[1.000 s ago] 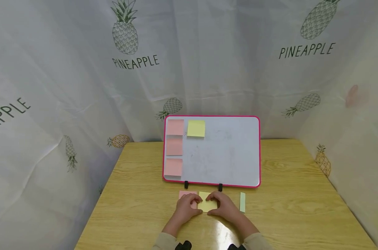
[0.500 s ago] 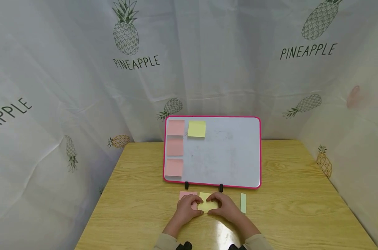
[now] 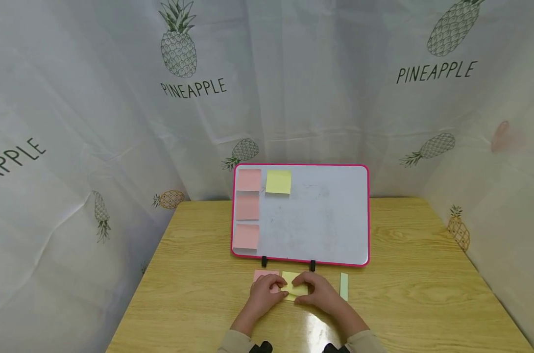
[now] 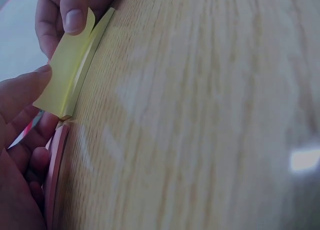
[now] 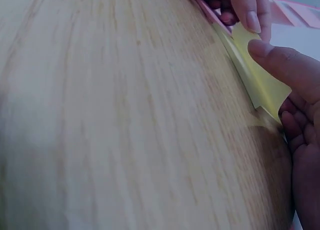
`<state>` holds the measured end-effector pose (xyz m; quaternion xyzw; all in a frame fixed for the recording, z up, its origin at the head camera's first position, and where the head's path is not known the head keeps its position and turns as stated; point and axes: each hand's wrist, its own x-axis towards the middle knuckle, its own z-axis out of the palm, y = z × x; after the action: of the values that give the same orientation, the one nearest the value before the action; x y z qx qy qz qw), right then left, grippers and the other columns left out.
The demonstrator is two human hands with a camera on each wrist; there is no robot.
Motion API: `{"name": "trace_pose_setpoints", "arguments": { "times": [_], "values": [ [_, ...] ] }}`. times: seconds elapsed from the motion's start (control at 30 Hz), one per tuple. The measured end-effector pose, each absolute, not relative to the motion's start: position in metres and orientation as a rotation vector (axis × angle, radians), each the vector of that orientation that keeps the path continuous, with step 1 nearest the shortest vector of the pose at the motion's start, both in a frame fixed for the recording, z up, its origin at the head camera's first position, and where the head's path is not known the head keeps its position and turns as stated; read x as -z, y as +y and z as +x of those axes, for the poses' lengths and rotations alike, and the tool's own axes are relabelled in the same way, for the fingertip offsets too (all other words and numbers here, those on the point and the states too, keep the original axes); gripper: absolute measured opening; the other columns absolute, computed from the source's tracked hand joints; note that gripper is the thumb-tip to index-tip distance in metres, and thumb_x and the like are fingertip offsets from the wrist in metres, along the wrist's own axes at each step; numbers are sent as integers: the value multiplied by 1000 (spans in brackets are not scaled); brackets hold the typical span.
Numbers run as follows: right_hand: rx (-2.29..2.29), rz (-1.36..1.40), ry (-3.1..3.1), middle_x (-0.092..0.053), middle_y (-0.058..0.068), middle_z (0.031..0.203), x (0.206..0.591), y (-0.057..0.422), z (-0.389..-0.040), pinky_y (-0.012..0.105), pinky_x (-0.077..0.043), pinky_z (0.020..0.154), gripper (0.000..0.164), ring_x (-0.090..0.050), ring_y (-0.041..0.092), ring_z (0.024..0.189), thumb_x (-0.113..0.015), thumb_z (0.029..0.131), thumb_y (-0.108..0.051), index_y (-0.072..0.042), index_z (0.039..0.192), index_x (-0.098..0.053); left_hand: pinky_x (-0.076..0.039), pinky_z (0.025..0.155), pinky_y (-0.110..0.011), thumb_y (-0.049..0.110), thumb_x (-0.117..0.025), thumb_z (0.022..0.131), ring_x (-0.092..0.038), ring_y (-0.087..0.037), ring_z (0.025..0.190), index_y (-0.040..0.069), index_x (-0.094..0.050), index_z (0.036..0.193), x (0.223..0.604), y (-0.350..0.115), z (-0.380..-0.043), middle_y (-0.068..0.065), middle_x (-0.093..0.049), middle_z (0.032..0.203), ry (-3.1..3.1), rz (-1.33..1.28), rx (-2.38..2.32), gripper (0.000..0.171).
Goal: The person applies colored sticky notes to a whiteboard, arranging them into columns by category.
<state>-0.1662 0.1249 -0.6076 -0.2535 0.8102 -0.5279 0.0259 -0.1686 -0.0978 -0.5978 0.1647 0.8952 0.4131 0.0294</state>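
A yellow sticky-note pad (image 3: 299, 275) lies on the table between my hands. Its top sheet (image 4: 69, 65) is bent up along the near edge, leaving a gap above the rest of the pad in both wrist views. My left hand (image 3: 263, 293) pinches this sheet on its left side, thumb in front and fingers behind. On the other side, my right hand (image 3: 320, 293) pinches it too, with the thumb (image 5: 262, 49) against its face. A pink sticky-note pad (image 3: 260, 273) is partly covered by my left hand.
Behind the hands a pink-rimmed whiteboard (image 3: 320, 215) leans on black feet (image 3: 312, 265). Three pink notes (image 3: 247, 207) run down its left side, with one yellow note (image 3: 278, 182) at the top. A narrow green pad (image 3: 344, 286) lies right of my right hand.
The near edge of the yellow top sheet has come up off its pad. Both hands have stayed almost in place.
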Motion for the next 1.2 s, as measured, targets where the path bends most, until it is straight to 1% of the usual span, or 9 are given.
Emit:
{"name": "trace_pose_setpoints", "arguments": {
  "times": [0.07,0.2,0.33,0.43,0.6,0.77,0.87,1.03,1.2],
  "values": [
    [1628,-814,2520,-67,-2,109,607,127,-167,33,-44,94,30,-60,19,105,-83,78,-22,-15,103,-69,-35,80,-39,30,-78,82,-48,-9,85,23,-70,94,599,-97,-170,16,-60,86,2766,501,-1280,16],
    [1604,-825,2550,-69,-1,109,604,129,-167,35,-42,98,20,-61,21,107,-80,82,-21,-13,98,-74,-36,77,-37,30,-77,83,-49,-8,83,23,-71,92,600,-95,-171,17,-59,81,2800,489,-1280,13],
    [1581,-770,2589,-70,-1,107,600,129,-165,34,-44,96,9,-62,21,105,-77,85,-18,-15,93,-77,-36,74,-36,28,-76,84,-49,-7,81,23,-71,90,598,-94,-170,19,-56,77,2836,480,-1266,9],
    [1613,-703,2609,-71,1,103,597,129,-162,32,-47,92,4,-63,22,101,-76,85,-14,-14,89,-78,-36,73,-35,27,-76,85,-48,-6,80,22,-72,89,596,-94,-170,20,-56,76,2844,482,-1277,7],
    [1658,-565,2688,-69,-1,97,596,126,-157,30,-51,85,3,-64,20,94,-79,83,-15,-13,85,-78,-36,73,-34,28,-75,86,-48,-7,79,22,-72,89,595,-93,-169,18,-58,77,2836,487,-1292,6],
    [1665,-424,2797,-68,-7,95,598,123,-153,30,-51,82,6,-63,14,92,-81,80,-13,-17,79,-77,-38,82,-42,33,-76,85,-53,-12,89,24,-72,91,597,-93,-169,15,-64,88,2803,473,-1299,12],
    [1692,-357,2826,-68,-7,93,598,121,-150,29,-52,80,11,-63,13,90,-81,78,-8,-17,79,-76,-38,82,-44,31,-78,82,-53,-14,90,24,-72,91,598,-93,-169,14,-65,89,2788,465,-1310,13],
    [1751,-204,2796,-68,-5,90,595,119,-146,27,-52,76,14,-62,9,85,-80,78,-2,-14,81,-73,-36,77,-38,24,-81,79,-49,-7,82,24,-71,91,599,-93,-168,17,-60,81,2807,467,-1285,16],
    [1778,-64,2737,-68,-5,85,590,118,-143,26,-52,70,10,-61,8,77,-77,82,-4,-11,86,-72,-36,74,-35,20,-84,75,-47,-5,78,20,-70,92,600,-92,-168,18,-58,79,2866,482,-1252,22]
  ]
}}
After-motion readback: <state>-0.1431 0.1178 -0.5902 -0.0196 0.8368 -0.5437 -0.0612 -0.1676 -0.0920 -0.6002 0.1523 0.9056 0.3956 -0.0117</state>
